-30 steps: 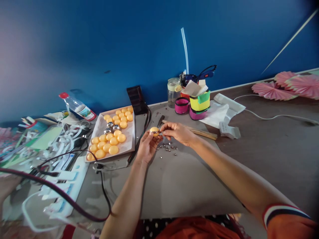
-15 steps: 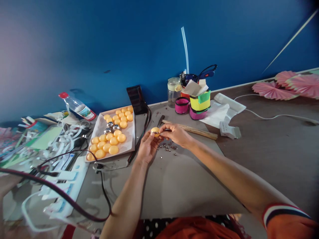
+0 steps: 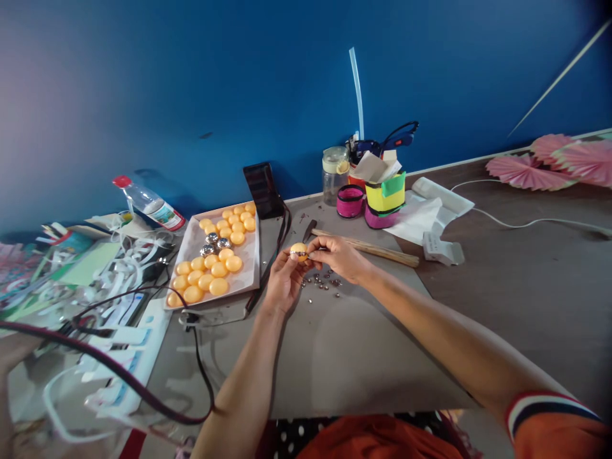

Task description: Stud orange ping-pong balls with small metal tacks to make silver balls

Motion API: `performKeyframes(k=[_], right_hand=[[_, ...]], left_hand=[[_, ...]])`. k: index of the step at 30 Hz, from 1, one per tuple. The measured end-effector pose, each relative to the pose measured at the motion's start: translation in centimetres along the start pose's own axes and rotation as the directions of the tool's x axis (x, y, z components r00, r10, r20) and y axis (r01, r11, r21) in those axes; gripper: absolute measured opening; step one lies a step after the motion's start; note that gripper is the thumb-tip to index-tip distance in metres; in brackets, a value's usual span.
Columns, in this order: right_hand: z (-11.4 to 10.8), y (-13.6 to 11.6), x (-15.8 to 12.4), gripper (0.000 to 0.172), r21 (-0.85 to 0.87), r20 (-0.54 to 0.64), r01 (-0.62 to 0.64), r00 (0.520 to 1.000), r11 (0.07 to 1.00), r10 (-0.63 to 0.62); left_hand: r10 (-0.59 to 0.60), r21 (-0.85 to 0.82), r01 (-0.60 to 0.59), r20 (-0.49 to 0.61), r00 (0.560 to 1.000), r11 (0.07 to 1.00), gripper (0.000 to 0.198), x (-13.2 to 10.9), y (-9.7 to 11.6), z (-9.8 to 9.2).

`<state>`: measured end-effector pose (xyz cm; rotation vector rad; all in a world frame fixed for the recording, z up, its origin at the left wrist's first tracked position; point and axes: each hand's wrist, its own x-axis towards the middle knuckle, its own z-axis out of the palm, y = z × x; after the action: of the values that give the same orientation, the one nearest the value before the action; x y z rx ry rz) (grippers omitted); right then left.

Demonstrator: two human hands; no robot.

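Observation:
My left hand [image 3: 283, 284] is closed around an orange ball [image 3: 299, 247] that looks like a table tennis ball. A band of small shiny metal pieces runs across the ball's front. At the ball's right side, my right hand [image 3: 337, 256] pinches with thumb and forefinger; whatever is between these fingertips is too small to make out. Just below the hands, several small metal studs [image 3: 325, 282] lie scattered on the grey table surface [image 3: 363, 344]. Behind the right hand lies a hammer [image 3: 377, 248] with a wooden handle, its head partly beyond my fingers.
To the left, a shallow white tray [image 3: 255, 271] holds many orange balls and a few silver-covered balls [image 3: 209, 250]. A phone [image 3: 262, 191] leans on the blue wall. Cables [image 3: 157, 401] and a plastic bottle [image 3: 160, 210] are further left. A jar [image 3: 335, 175] and yellow holder [image 3: 385, 197] stand behind.
The hands stay almost in place around the ball, which appears turned slightly, showing more of its metal band. The whole view has shifted very little.

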<state>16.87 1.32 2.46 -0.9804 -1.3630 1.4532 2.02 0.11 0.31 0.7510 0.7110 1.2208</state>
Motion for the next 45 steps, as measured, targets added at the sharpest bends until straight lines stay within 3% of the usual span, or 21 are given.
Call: performKeyframes(k=[8,21,27,30,35,38,41,45], right_hand=[[0.5,0.2,0.0,0.011,0.013,-0.056,0.013,0.998,1.0,-0.013],[0.5,1.3,0.5,0.011,-0.049,-0.123,0.005,0.992,0.999,-0.011],[-1.5,0.9,0.9,0.024,0.232,0.055,-0.115,0.993,0.966,0.105],[-2.9,0.9,1.1,0.024,0.248,0.005,-0.079,0.997,0.965,0.08],[-3.5,1.0,1.3,0.02,0.117,-0.057,-0.013,0.998,0.993,0.019],[-3.6,1.1,1.3,0.016,-0.138,-0.017,-0.007,1.0,0.99,0.004],[-3.9,1.1,1.2,0.011,-0.409,0.071,0.017,0.997,0.913,0.013],[-3.8,1.2,1.0,0.015,-0.618,0.179,0.08,0.983,0.782,0.042]], left_hand=[[0.077,0.033,-0.076,-0.034,0.996,0.997,0.028,-0.2,0.0,0.5],[0.101,0.076,-0.1,-0.011,0.995,0.992,0.026,-0.2,-0.4,0.7],[-0.003,-0.001,0.003,0.021,1.0,1.0,0.028,0.0,0.0,-0.1],[-0.035,-0.03,0.035,0.011,0.999,0.999,0.029,0.1,0.1,-0.5],[-0.059,-0.052,0.059,-0.009,0.998,0.997,0.033,0.2,0.2,-0.7],[-0.084,-0.089,0.082,-0.015,0.996,0.993,0.034,0.3,0.3,-0.7],[-0.098,-0.126,0.094,-0.023,0.995,0.988,0.033,0.4,0.5,-0.6],[-0.125,-0.151,0.117,-0.046,0.991,0.982,0.031,0.3,0.6,-0.4]])
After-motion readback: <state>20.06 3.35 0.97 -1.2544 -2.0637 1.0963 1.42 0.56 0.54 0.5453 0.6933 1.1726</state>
